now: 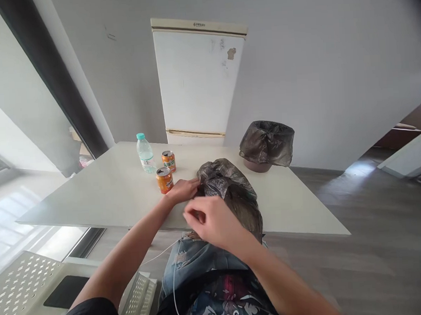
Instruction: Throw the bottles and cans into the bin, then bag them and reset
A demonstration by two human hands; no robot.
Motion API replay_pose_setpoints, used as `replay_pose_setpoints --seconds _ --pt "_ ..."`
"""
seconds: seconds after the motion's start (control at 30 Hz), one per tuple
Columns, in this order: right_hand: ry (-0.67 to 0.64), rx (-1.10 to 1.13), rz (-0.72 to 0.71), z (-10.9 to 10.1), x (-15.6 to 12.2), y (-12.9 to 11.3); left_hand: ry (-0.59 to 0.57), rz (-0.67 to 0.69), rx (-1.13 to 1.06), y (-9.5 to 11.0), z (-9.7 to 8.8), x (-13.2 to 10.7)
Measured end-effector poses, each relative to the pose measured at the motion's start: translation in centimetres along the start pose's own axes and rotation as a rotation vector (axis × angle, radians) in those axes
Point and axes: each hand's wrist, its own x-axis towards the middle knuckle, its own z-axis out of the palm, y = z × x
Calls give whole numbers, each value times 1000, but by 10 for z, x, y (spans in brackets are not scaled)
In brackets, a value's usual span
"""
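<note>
A crumpled dark plastic bag (229, 184) lies at the near edge of the white table (109, 191) and hangs over it toward my lap. My left hand (183, 189) grips the bag's left edge with closed fingers. My right hand (210, 221) hovers just in front of the bag, fingers curled; I cannot make out whether it holds part of the bag. Two orange drink cans (164, 179) (169, 160) stand just left of my left hand. A clear water bottle (146, 154) with a teal cap stands behind them.
A bin lined with a dark bag (267, 144) sits at the table's far right. A white fridge (196, 80) stands against the wall behind. A white perforated chair (23, 289) is at my lower left. Grey wooden floor lies to the right.
</note>
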Motion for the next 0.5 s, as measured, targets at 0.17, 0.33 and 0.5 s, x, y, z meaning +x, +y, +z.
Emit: replay_pose_setpoints --seconds 0.17,0.33,0.5 --pt "142 -264 370 -30 -52 64 -21 -8 250 4 -7 2" --pt "117 -232 335 -7 -29 131 -54 -10 317 3 -7 0" --pt "356 -412 482 -9 -28 152 -113 28 327 2 -7 0"
